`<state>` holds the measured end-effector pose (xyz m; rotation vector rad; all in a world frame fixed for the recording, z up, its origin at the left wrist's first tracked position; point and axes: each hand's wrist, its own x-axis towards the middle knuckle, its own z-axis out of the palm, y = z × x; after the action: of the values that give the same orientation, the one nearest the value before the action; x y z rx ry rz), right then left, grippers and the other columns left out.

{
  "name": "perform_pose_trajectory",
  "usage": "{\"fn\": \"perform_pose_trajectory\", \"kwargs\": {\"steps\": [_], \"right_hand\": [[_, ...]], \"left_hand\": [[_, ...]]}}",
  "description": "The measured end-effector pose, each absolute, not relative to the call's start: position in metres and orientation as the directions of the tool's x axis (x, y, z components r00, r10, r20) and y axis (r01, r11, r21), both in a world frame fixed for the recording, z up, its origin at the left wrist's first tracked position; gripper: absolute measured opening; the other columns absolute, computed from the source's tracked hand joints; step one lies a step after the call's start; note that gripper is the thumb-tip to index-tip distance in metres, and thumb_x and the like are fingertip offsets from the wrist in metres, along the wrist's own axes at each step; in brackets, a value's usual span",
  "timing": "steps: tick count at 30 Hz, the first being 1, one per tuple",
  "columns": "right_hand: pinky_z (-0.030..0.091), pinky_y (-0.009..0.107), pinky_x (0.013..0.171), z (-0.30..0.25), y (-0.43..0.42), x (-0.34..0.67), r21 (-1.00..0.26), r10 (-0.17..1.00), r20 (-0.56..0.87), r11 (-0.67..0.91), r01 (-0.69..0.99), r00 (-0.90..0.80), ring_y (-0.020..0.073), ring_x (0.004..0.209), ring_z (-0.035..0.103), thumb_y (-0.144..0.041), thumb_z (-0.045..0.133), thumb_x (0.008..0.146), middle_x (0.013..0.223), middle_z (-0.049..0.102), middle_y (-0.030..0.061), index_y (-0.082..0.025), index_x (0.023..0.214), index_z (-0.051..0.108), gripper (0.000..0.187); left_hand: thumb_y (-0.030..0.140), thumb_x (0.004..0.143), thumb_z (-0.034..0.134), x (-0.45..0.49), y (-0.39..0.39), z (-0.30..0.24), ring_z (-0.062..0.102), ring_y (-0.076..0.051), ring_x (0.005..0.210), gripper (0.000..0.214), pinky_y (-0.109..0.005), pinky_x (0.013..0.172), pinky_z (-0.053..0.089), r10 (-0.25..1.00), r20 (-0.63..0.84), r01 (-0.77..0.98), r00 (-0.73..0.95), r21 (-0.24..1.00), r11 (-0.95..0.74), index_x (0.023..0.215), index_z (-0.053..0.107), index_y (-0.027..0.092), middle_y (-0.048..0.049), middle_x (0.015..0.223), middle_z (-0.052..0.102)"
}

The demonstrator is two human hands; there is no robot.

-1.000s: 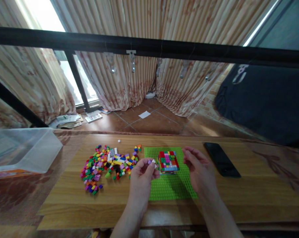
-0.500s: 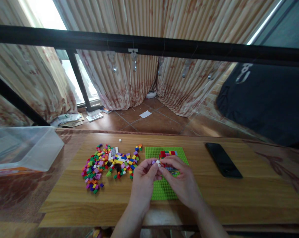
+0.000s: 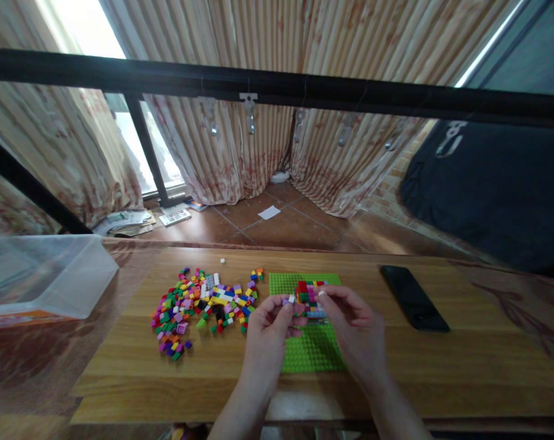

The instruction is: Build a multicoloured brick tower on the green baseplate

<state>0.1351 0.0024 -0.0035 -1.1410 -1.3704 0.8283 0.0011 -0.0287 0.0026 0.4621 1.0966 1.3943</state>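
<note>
A green baseplate [image 3: 313, 351] lies on the wooden table [image 3: 442, 366]. On it stands a block of stacked coloured bricks [image 3: 310, 294]. My left hand [image 3: 270, 339] is closed in a pinch on small bricks, one purple and one white [image 3: 288, 300], just left of the block. My right hand [image 3: 357, 339] pinches a small white brick [image 3: 321, 294] at the block's right side. A heap of loose coloured bricks [image 3: 203, 302] lies to the left of the baseplate.
A black phone [image 3: 413, 297] lies on the table to the right. A clear plastic bin [image 3: 38, 278] stands at the far left. A single white brick [image 3: 222, 261] sits near the table's far edge. Beyond are a black rail, curtains and tiled floor.
My right hand came over to my left hand, took a white brick from it, then drew back to the right side of the block. My left hand stayed in place.
</note>
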Motion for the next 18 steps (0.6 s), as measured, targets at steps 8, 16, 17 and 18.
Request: {"fn": "perform_pose_trajectory", "kwargs": {"steps": [8, 16, 17, 18], "right_hand": [[0.051, 0.027, 0.056, -0.01, 0.028, 0.172, -0.995, 0.944, 0.055, 0.079, -0.06, 0.325, 0.0138, 0.059, 0.061, -0.037, 0.081, 0.064, 0.067, 0.07, 0.0016, -0.019, 0.082, 0.075, 0.027], [0.051, 0.029, 0.06, -0.015, 0.027, 0.173, -0.972, 0.969, 0.168, 0.133, 0.195, 0.18, 0.0142, 0.063, 0.059, -0.042, 0.067, 0.077, 0.076, 0.068, 0.0032, -0.021, 0.094, 0.076, 0.029], [0.051, 0.029, 0.062, -0.015, 0.027, 0.173, -0.964, 0.97, 0.189, 0.153, 0.218, 0.155, 0.0148, 0.066, 0.06, -0.042, 0.065, 0.079, 0.079, 0.068, 0.0034, -0.022, 0.095, 0.076, 0.028], [0.051, 0.03, 0.065, -0.016, 0.027, 0.174, -0.956, 0.969, 0.209, 0.173, 0.238, 0.132, 0.0155, 0.07, 0.061, -0.041, 0.064, 0.08, 0.082, 0.068, 0.0038, -0.022, 0.095, 0.076, 0.027]], "left_hand": [[0.037, 0.063, 0.081, -0.001, -0.028, 0.0, 0.063, -0.012, 0.056, 0.036, -0.022, 0.054, 0.049, 0.915, -0.343, -0.54, -0.211, 0.822, 0.183, 0.086, 0.066, 0.013, -0.0064, 0.076, 0.073], [0.035, 0.063, 0.08, -0.002, -0.028, -0.001, 0.063, -0.012, 0.057, 0.035, -0.022, 0.055, 0.049, 0.914, -0.351, -0.519, -0.204, 0.83, 0.202, 0.086, 0.066, 0.013, -0.0051, 0.075, 0.072], [0.035, 0.063, 0.08, -0.002, -0.028, -0.001, 0.063, -0.012, 0.057, 0.035, -0.022, 0.055, 0.049, 0.914, -0.352, -0.52, -0.204, 0.83, 0.203, 0.086, 0.066, 0.013, -0.0052, 0.075, 0.072], [0.035, 0.063, 0.08, -0.003, -0.028, -0.001, 0.063, -0.012, 0.057, 0.035, -0.022, 0.055, 0.049, 0.913, -0.352, -0.52, -0.204, 0.829, 0.203, 0.087, 0.066, 0.013, -0.0053, 0.075, 0.072]]}}
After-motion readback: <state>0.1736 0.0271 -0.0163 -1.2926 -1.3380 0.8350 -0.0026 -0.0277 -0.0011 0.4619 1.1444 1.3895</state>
